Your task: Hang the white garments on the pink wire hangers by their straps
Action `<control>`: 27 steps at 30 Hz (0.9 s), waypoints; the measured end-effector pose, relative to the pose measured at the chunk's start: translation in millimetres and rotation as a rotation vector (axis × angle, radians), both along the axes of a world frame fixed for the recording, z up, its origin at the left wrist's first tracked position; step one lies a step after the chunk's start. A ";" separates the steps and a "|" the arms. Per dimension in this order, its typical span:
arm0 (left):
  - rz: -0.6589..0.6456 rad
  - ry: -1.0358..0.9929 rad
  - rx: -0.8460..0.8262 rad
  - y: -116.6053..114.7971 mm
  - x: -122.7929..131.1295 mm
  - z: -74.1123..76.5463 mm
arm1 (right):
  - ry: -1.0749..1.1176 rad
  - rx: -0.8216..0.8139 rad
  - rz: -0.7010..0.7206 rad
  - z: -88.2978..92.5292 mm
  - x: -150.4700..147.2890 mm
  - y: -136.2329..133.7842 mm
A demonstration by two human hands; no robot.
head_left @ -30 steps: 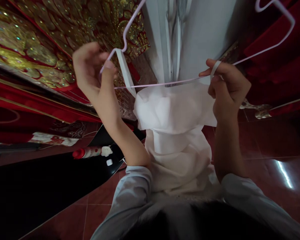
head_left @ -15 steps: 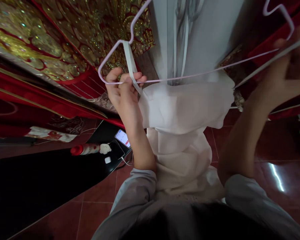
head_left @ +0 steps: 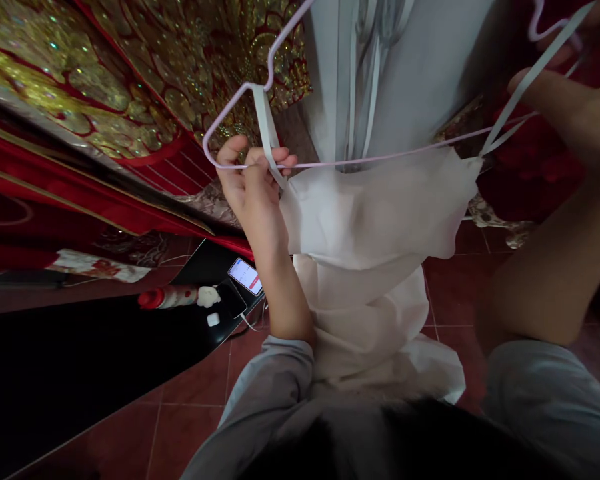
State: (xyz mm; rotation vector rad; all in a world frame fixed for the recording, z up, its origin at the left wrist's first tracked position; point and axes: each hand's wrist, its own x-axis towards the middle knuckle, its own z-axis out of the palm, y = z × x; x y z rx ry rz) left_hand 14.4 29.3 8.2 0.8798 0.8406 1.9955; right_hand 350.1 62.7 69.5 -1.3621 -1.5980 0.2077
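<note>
A pale pink hanger (head_left: 365, 161) stretches across the view, its lower bar level with the top of a white strapped garment (head_left: 370, 213). My left hand (head_left: 260, 173) is closed around the bar at the hanger's left corner. One white strap (head_left: 263, 120) loops over the left shoulder of the hanger and passes across those fingers. At the upper right, my right hand (head_left: 565, 107) is at the other white strap (head_left: 525, 97), which is pulled taut near the hanger's right end. Its fingertips are dim and partly hidden. The garment hangs down in folds between my forearms.
Red and gold sequined clothing (head_left: 180, 73) hangs on the left; grey-white fabric (head_left: 415, 73) with straps hangs ahead. A black table (head_left: 105, 360) at lower left bears a lit phone (head_left: 245, 276), a red-capped bottle (head_left: 167, 297) and a small white case (head_left: 213, 319). Red tiles (head_left: 195, 373) cover the floor.
My right hand has drawn the right strap up toward the hanger's right end, and the garment's right corner has risen and shifted right. My left hand keeps its grip.
</note>
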 end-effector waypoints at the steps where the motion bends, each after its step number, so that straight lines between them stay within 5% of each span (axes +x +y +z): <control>1: -0.001 0.000 0.000 0.0 -0.2 -0.5 | -0.049 -0.004 0.012 0.4 -2.3 2.3; 9: 0.039 -0.039 -0.074 1.0 4.1 7.6 | 0.038 0.148 0.094 -32.7 6.4 15.7; 19: -0.009 -0.059 -0.046 2.3 0.9 5.9 | -0.152 0.179 0.183 -3.2 -27.6 -5.1; 27: -0.023 -0.025 -0.006 3.7 3.8 -0.6 | 0.031 0.334 0.015 -21.0 -25.9 22.7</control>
